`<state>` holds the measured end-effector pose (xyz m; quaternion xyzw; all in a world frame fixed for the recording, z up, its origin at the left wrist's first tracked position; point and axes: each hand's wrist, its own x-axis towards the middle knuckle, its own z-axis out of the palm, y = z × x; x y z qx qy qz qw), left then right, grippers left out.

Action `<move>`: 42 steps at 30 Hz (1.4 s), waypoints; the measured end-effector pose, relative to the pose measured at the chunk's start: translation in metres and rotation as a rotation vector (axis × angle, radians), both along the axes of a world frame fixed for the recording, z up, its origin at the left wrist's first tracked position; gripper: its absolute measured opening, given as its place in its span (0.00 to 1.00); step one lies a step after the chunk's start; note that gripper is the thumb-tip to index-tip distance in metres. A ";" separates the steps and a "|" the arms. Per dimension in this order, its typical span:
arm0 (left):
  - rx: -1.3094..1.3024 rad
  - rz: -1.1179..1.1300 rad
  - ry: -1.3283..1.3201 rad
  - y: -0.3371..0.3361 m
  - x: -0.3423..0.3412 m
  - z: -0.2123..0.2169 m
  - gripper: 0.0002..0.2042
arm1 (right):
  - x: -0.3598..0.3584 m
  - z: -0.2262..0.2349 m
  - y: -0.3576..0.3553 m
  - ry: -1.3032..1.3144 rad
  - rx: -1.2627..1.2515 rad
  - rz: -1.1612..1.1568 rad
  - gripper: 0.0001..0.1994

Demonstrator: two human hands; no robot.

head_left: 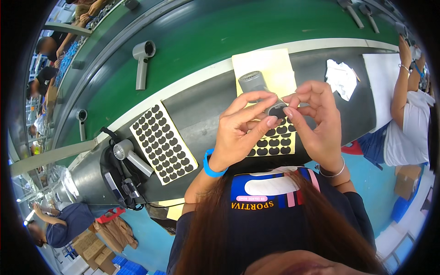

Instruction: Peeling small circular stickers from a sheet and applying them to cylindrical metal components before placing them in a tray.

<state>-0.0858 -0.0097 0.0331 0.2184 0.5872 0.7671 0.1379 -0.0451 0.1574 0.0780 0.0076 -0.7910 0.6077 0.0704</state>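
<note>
Our left hand (236, 130) is closed on the near end of a grey handheld fan (253, 82), thumb and forefinger bracketing its dark oval end face (277, 110). Our right hand (319, 120) is just to the right, thumb and forefinger drawn together by the oval's edge; we cannot tell whether they grip anything. The fan's long axis runs away from us and leftward to its round head, so our left hand is nearer its body. Below our hands lies a partly hidden black-sticker sheet (273, 150); beyond, yellow paper (275, 64), then the green conveyor belt (206, 34).
</note>
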 end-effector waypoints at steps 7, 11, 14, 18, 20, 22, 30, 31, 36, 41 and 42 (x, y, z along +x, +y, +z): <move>0.003 0.007 0.021 0.001 0.001 -0.002 0.15 | 0.000 -0.007 -0.004 0.116 0.073 -0.082 0.18; -0.008 0.010 0.053 0.002 0.000 -0.003 0.15 | 0.001 -0.006 -0.004 0.141 0.176 -0.100 0.18; 0.001 0.007 0.050 0.002 0.001 -0.003 0.15 | 0.001 -0.001 -0.002 0.168 0.285 -0.091 0.19; 0.060 0.013 -0.053 -0.006 -0.001 -0.001 0.15 | -0.010 0.000 0.008 0.234 0.517 -0.152 0.19; 0.063 -0.001 -0.088 -0.013 -0.004 0.001 0.14 | -0.021 -0.005 0.012 0.152 0.255 0.079 0.22; 0.109 -0.032 -0.163 -0.016 -0.008 0.001 0.13 | -0.027 -0.015 0.006 0.119 0.247 0.179 0.23; 0.110 0.072 -0.136 -0.018 -0.009 -0.003 0.14 | -0.031 -0.037 -0.017 0.177 0.451 0.201 0.24; 0.105 0.063 -0.146 -0.018 -0.009 -0.004 0.14 | -0.030 -0.037 -0.017 0.191 0.454 0.203 0.24; -0.041 0.141 -0.084 -0.018 -0.011 -0.006 0.15 | -0.032 -0.044 -0.022 0.248 0.533 0.203 0.20; -0.011 0.217 -0.064 -0.010 -0.007 -0.007 0.10 | -0.045 -0.057 -0.023 0.133 0.419 0.329 0.18; 0.049 0.244 -0.116 -0.010 -0.008 -0.008 0.08 | -0.048 -0.060 -0.024 0.229 0.423 0.325 0.17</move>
